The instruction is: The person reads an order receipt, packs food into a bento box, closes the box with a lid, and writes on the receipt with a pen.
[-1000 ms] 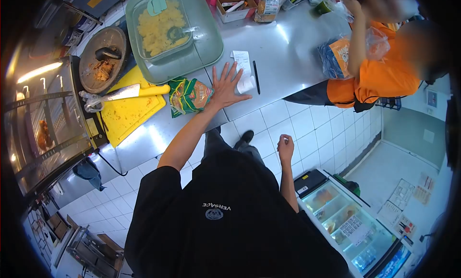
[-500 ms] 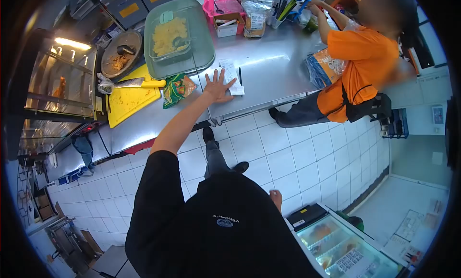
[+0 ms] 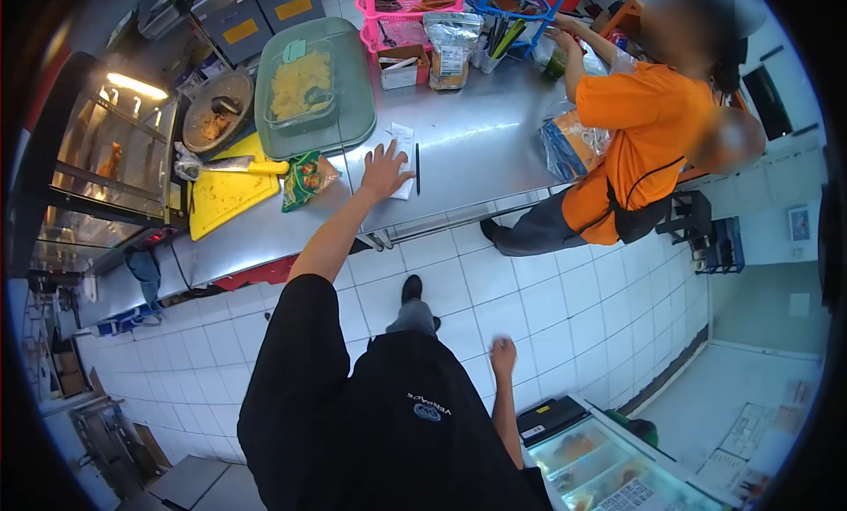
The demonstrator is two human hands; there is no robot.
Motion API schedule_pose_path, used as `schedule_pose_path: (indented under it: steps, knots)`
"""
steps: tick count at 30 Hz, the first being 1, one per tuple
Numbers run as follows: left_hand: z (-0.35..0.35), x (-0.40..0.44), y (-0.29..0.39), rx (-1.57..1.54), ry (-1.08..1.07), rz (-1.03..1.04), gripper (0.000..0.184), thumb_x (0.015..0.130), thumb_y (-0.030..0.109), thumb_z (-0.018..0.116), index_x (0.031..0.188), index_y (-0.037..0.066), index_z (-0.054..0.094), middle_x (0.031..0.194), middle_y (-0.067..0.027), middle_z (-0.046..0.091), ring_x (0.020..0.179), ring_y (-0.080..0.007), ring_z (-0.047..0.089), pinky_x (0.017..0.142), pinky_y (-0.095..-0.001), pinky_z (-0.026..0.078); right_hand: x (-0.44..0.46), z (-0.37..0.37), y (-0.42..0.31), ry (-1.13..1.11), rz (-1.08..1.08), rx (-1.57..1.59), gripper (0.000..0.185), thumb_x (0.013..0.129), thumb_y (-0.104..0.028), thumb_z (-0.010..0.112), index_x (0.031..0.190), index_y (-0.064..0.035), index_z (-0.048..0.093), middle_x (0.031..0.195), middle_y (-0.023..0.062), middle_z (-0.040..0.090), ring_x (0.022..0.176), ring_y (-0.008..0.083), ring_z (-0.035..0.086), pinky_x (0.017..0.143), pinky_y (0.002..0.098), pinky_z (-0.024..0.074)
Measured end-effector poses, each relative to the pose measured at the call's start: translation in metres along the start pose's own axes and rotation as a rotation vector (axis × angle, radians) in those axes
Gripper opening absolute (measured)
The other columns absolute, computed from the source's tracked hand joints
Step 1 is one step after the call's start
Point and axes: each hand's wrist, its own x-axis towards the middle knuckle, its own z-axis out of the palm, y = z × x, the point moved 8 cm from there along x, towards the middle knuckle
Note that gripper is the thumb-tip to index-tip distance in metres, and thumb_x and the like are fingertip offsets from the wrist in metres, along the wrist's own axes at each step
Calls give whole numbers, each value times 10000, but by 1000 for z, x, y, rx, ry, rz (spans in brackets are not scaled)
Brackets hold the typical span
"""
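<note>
On the steel counter (image 3: pixel 468 140), my left hand (image 3: pixel 385 173) lies with its fingers spread, its fingertips over the left edge of a white paper slip (image 3: pixel 403 140). A black pen (image 3: pixel 418 169) lies just right of the slip. Left of my hand is a green printed packet (image 3: pixel 304 181). Beyond it, a knife with a yellow handle (image 3: pixel 267 168) rests on a yellow cutting board (image 3: pixel 228 193). My right hand (image 3: pixel 503 353) hangs low over the tiled floor, away from the counter; its fingers look curled but are small and blurred, and what they hold, if anything, cannot be made out.
A green tray (image 3: pixel 355 123) holds a box of yellow food. A mortar (image 3: pixel 196 140) and a lit display case (image 3: pixel 66 171) stand at left. Baskets line the back. A person in an orange shirt (image 3: pixel 648 149) works at right. A glass-topped freezer (image 3: pixel 582 458) stands lower right.
The view has shifted, and more baskets and floor show. My left hand has stayed on the counter, its fingers now less widely spread and over the slip. My feet have changed position.
</note>
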Motion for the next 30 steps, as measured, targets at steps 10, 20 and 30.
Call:
schedule_pose_path:
  steps: [10, 20, 30]
  knots:
    - [-7, 64, -22, 91, 198, -196, 708, 948, 531, 477, 1418, 4, 434, 1464, -133, 394, 1383, -361, 314, 1086, -526, 293, 92, 113, -342, -356, -530, -187, 216, 927, -226, 627, 1045, -45, 633, 791, 164, 675, 683, 289, 657, 649, 395, 514]
    - [-3, 168, -60, 160, -201, -603, 814, 972, 609, 337, 1432, -57, 425, 1564, -254, 267, 1394, -423, 273, 1083, -465, 245, 85, 96, -185, -382, -348, -283, 212, 937, -200, 606, 1037, -17, 644, 739, 107, 668, 665, 175, 673, 581, 298, 531]
    - [-10, 184, -54, 481, -292, -367, 870, 926, 737, 261, 1369, 50, 560, 1399, -128, 475, 1260, -321, 368, 1042, -507, 189, 65, -31, -70, -142, 167, -114, 295, 925, -241, 607, 1058, 22, 617, 773, 139, 689, 587, 182, 659, 496, 292, 511]
